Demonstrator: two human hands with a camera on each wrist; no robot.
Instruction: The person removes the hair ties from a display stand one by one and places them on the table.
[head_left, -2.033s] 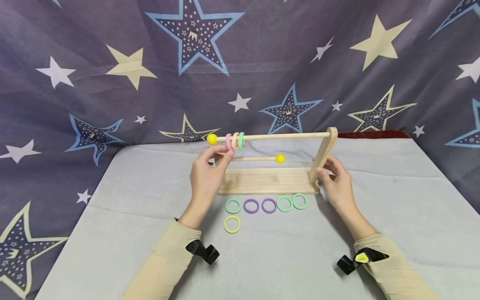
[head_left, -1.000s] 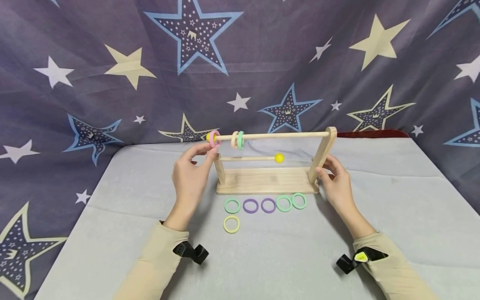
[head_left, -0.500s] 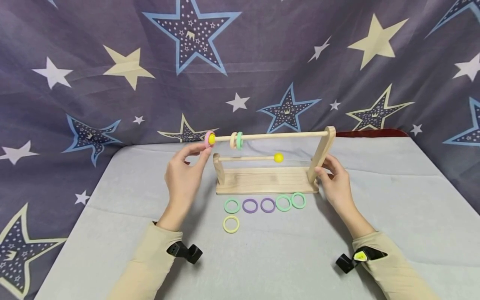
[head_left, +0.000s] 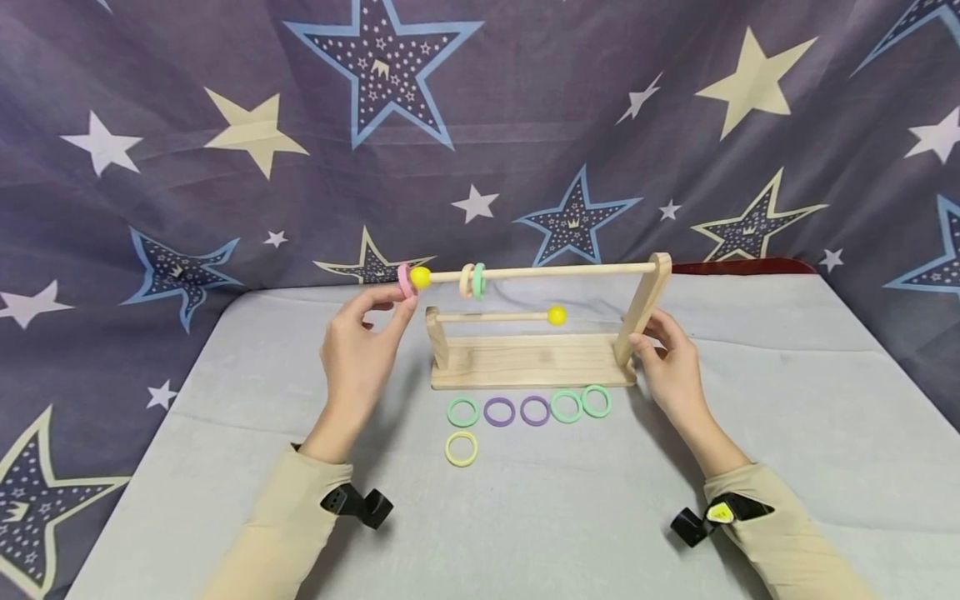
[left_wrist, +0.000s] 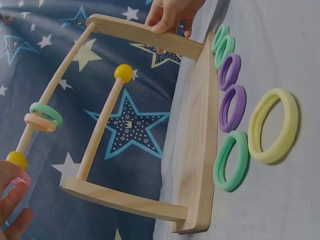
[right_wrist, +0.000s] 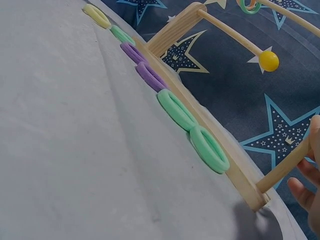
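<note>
My left hand [head_left: 360, 346] pinches a pink hair tie [head_left: 404, 282] at the yellow ball [head_left: 421, 277] that caps the upper rod's left end. A cream hair tie [head_left: 467, 282] and a green hair tie [head_left: 479, 282] hang on that upper rod [head_left: 562, 272], close to each other. The rod belongs to a wooden stand [head_left: 532, 362] with two uprights. My right hand [head_left: 673, 367] grips the tall right upright [head_left: 643, 308] between thumb and fingers. In the left wrist view the pink hair tie [left_wrist: 23, 178] is partly hidden by fingers.
A shorter lower rod [head_left: 495, 317] ends in another yellow ball [head_left: 556, 316]. Along the stand's front lie a green hair tie [head_left: 462, 412], two purple ones and two more green ones. A yellow hair tie [head_left: 461, 449] lies nearer on the grey cloth. A star-patterned curtain hangs behind.
My left hand has slid the pink hair tie leftward along the upper rod, away from the cream and green ones, and over the yellow ball to its outer side. My right hand stays on the upright.
</note>
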